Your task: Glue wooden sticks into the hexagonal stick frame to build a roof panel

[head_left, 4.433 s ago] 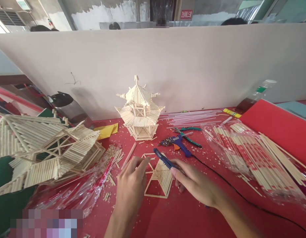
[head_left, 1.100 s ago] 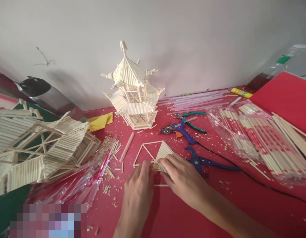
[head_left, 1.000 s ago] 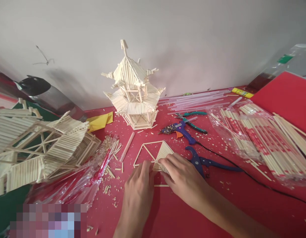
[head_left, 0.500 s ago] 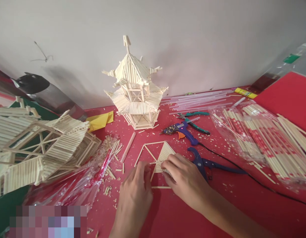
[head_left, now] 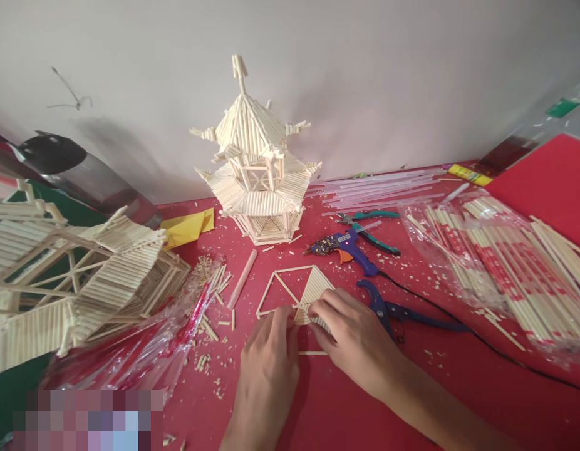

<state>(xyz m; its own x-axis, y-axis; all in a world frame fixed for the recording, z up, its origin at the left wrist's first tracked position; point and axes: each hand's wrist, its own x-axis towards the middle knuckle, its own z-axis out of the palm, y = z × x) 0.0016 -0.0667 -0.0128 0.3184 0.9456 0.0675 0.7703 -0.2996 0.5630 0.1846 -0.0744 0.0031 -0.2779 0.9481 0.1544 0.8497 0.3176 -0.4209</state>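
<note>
Two hands pressed on flat stick frame [head_left: 303,293] lying on red table [head_left: 365,401]: left hand [head_left: 267,369] fingertips on its near-left edge, right hand [head_left: 353,338] fingers flat on slatted panel; neither grasps. Blue cutters [head_left: 398,308] just right; chopstick bag [head_left: 497,263] far right.

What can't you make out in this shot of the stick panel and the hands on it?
Head view only:
- Near part of the stick panel: under the left hand and right hand.
- Fingertip grip: hidden beneath the hands.
- Large stick model: cut by the left edge.
- Bottom-left corner: pixelated.
- Bottle: cut by the right edge.
</note>
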